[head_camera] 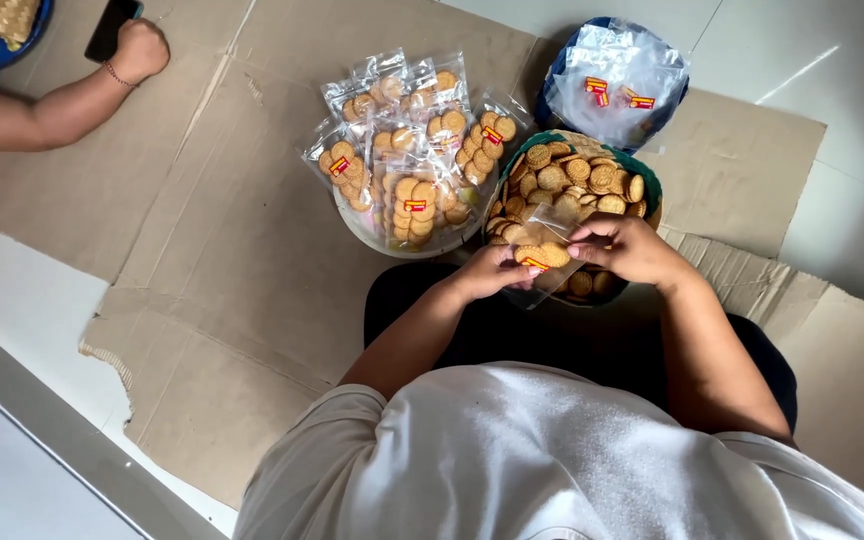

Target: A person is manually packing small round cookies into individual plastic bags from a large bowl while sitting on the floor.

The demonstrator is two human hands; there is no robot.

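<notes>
- Clear plastic bag [542, 262], small, with a red-and-yellow label: held between both hands just above the near rim of the biscuit bowl. A few round biscuits already sit inside; it looks only partly filled beside the finished packs, and its mouth looks unsealed.
- Left hand [492, 272]: fingers closed on the bag's left side, gripping it from below.
- Right hand [624, 248]: fingers curled over the bag's upper right edge, pinching the plastic; whether a biscuit is between the fingertips cannot be told.
- Bowl of loose biscuits [642, 178], dark green rim, just beyond the hands: piled with round golden biscuits, so plenty remains to be packed.
- Pale round tray [352, 225], touching the bowl on its left: heaped with filled biscuit packs [407, 150], each labelled, overlapping and spilling past the rim. This is the finished share, roughly a dozen by my judgement; an exact count is not possible.
- Blue bowl of empty bags [617, 80], far right, behind the biscuit bowl: a loose stack of unfilled labelled bags, suggesting many more packs to go.
- Flattened brown cardboard [212, 250]: spread under everything as a work surface.
- Another person's arm [72, 95], far left, red sleeve and bracelet: fist closed beside a dark phone [112, 28].
</notes>
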